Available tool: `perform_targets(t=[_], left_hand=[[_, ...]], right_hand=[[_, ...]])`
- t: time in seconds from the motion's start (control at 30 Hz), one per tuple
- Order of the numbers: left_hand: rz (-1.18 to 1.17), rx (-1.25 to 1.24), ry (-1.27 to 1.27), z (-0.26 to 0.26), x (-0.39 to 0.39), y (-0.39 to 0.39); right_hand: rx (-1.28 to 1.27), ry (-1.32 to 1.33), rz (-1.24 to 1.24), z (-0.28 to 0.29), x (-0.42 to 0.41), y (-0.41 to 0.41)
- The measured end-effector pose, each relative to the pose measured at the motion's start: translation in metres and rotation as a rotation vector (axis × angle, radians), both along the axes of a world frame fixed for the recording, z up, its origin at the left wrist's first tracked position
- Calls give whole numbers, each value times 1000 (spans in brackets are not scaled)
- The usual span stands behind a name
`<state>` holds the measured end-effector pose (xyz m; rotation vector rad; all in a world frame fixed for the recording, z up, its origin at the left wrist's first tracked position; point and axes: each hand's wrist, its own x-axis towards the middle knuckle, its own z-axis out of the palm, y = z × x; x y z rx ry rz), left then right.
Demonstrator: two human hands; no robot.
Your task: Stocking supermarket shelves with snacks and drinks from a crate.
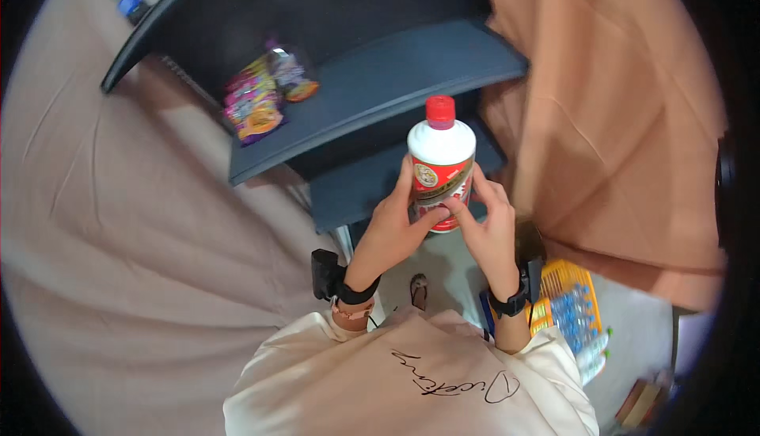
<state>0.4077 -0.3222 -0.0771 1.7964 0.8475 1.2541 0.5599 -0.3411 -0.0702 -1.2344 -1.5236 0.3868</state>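
Observation:
A white bottle with a red cap and a red label [442, 145] stands upright between my two hands, in front of a dark shelf unit. My left hand [395, 225] grips its left side, the thumb across the lower front. On the other side my right hand [490, 216] holds it, its thumb also on the label. The bottle's base appears just below my thumbs. Behind it lie the dark upper shelf board [380, 103] and a lower shelf board [362, 192]. Two colourful snack packets, one purple and yellow [255, 103] and one purple [291, 73], rest on the upper board's left part.
Beige cloth [119, 210] hangs at the left and brown cloth [629, 139] at the right. An orange basket [594, 299] with several water bottles [573, 317] sits on the floor at lower right, near a small box [641, 403]. A blue-capped bottle [127, 2] is at upper left.

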Motion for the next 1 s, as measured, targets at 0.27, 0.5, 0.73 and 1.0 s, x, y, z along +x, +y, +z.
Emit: perform_targets(t=[0.27,0.5,0.73,1.0], left_hand=[[384,257,-111,9,-138,101],[375,144,-245,-7,-202,191],[355,101,-280,-27,-221,251],[497,213,-154,-40,-237,271]], right_hand=[[130,-80,445,13,-145,157],[66,-185,535,15,-211,244],[19,-176,570,-7,-236,303],[147,-129,622,-11,-257,314]])
